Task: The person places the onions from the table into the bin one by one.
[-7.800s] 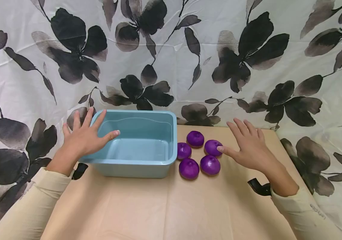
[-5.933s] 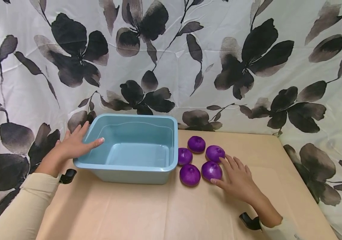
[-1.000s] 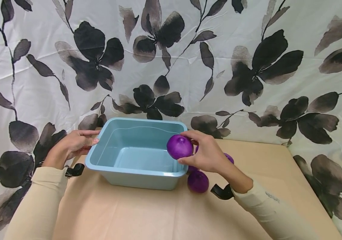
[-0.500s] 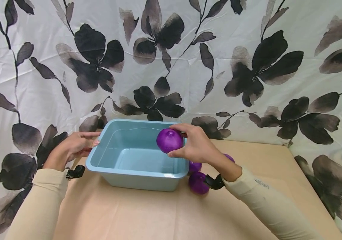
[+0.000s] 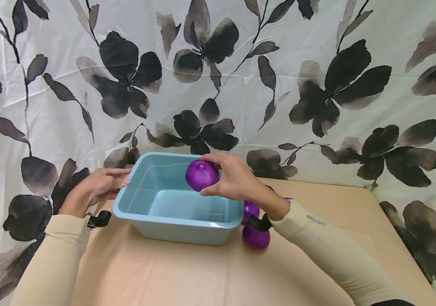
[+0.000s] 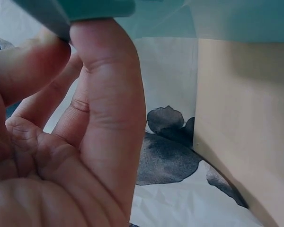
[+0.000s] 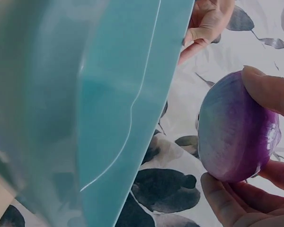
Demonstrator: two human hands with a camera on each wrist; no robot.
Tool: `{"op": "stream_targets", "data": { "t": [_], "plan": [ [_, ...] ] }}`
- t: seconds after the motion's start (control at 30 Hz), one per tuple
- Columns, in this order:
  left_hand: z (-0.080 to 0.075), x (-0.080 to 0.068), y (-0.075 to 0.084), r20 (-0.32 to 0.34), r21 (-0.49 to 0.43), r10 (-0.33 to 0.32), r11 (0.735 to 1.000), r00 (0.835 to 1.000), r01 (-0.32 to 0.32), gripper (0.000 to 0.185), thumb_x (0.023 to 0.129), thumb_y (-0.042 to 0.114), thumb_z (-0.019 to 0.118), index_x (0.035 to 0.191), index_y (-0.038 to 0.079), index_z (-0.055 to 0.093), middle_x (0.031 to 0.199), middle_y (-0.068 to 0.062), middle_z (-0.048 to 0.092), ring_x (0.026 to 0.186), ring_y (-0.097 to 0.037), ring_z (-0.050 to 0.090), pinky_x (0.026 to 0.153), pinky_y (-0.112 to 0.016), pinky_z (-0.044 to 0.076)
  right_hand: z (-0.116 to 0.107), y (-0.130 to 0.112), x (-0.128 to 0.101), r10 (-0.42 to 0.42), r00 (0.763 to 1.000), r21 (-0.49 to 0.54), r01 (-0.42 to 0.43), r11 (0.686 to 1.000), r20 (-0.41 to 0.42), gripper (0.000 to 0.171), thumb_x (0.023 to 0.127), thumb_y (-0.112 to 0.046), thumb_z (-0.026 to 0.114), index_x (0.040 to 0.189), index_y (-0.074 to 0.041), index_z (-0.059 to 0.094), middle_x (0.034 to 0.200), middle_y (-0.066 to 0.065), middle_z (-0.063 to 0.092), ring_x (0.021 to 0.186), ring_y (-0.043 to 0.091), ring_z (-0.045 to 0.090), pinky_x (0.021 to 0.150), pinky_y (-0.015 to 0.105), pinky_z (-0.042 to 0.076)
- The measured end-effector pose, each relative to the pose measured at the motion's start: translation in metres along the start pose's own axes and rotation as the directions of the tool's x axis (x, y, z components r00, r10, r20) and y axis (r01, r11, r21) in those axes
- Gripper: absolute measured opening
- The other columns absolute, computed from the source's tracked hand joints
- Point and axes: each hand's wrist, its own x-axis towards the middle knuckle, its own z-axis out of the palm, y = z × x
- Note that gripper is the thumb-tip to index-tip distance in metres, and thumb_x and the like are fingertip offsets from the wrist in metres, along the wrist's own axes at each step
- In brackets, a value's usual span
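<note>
A glossy purple onion [image 5: 199, 175] is in my right hand [image 5: 235, 176], held over the light blue plastic tub [image 5: 176, 221]. In the right wrist view the thumb and fingers grip the onion [image 7: 236, 130] from opposite sides, and its underside looks paler. My left hand [image 5: 97, 189] is at the tub's left end. The left wrist view has its thumb and index finger [image 6: 111, 94] pinching the tub's rim [image 6: 102, 9]. The tub's visible inside holds nothing.
More purple onions stand right of the tub: one near its front corner [image 5: 256, 239], another just behind [image 5: 251, 209], others mostly hidden by the right forearm. A tan tabletop [image 5: 172, 272] lies underneath. A floral cloth [image 5: 218, 85] hangs behind.
My right hand, first open beside the onions, has gripped one and carried it left over the tub. My left hand has gone from spread over the tub's left end to pinching its rim.
</note>
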Motion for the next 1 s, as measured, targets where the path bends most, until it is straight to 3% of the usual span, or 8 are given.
{"op": "stream_targets", "data": {
  "t": [0.63, 1.0],
  "plan": [
    [0.003, 0.001, 0.003, -0.036, -0.013, -0.029, 0.999, 0.999, 0.029, 0.071, 0.102, 0.017, 0.067, 0.163, 0.008, 0.033, 0.096, 0.015, 0.072, 0.086, -0.006, 0.073, 0.081, -0.028, 0.063, 0.043, -0.003, 0.060, -0.133, 0.988, -0.047, 0.137, 0.989, 0.081, 0.078, 0.069, -0.031, 0.096, 0.137, -0.010, 0.065, 0.135, 0.006, 0.069, 0.122, 0.023, 0.063, 0.099, 0.040, 0.057],
    [0.003, 0.003, 0.004, -0.042, -0.006, -0.037, 0.999, 0.998, 0.036, 0.070, 0.102, 0.018, 0.068, 0.162, 0.008, 0.035, 0.095, 0.015, 0.072, 0.086, -0.007, 0.073, 0.081, -0.028, 0.063, 0.077, 0.002, 0.086, -0.139, 0.981, -0.101, 0.153, 0.983, 0.138, 0.076, 0.073, -0.034, 0.095, 0.138, -0.010, 0.064, 0.134, 0.007, 0.067, 0.123, 0.023, 0.061, 0.097, 0.037, 0.059]
  ]
}}
